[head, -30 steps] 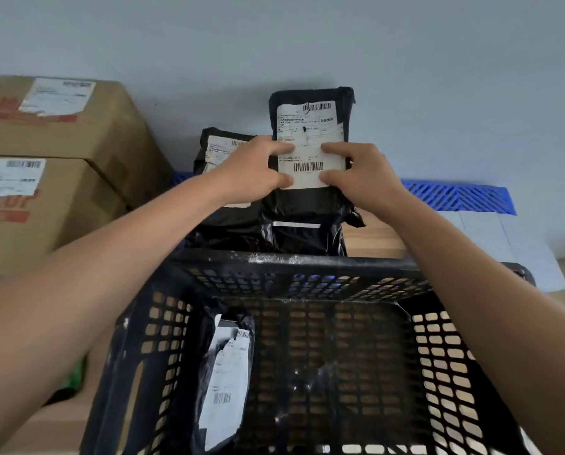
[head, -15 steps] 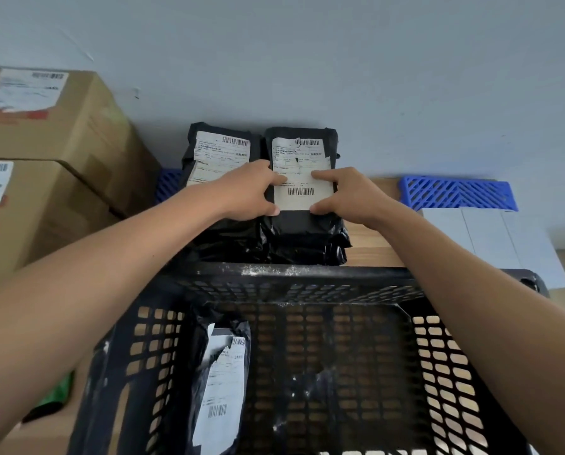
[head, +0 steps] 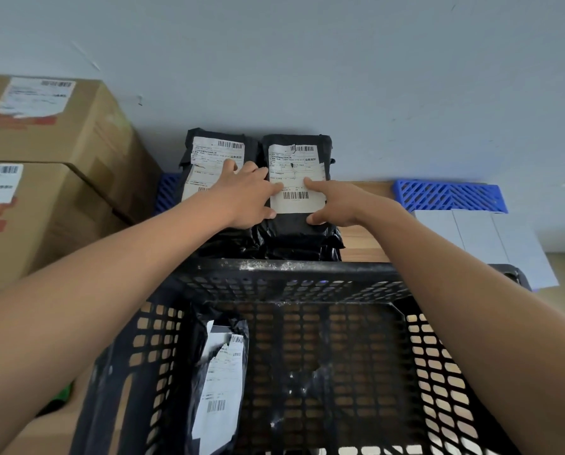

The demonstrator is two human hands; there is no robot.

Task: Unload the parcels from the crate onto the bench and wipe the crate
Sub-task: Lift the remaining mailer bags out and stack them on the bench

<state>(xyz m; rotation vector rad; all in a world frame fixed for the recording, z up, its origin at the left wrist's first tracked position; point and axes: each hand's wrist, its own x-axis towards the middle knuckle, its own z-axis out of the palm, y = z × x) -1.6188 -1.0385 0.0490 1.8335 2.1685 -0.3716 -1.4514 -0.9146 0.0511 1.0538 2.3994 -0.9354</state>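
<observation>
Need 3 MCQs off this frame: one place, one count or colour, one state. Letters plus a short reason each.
1. Where does the parcel left in the crate lie?
A. by its left wall
B. by its right wall
C. in the middle

2. How many black parcels stand on the bench against the wall?
A. one
B. two
C. four

3. How are the hands on the right-hand bench parcel?
A. gripping it and lifting it
B. off it altogether
C. fingers straight, touching its label

Answers:
1 A: the crate parcel leans by the left wall.
2 B: left bench parcel beside the right-hand one.
3 C: left hand and right hand lie flat.
</observation>
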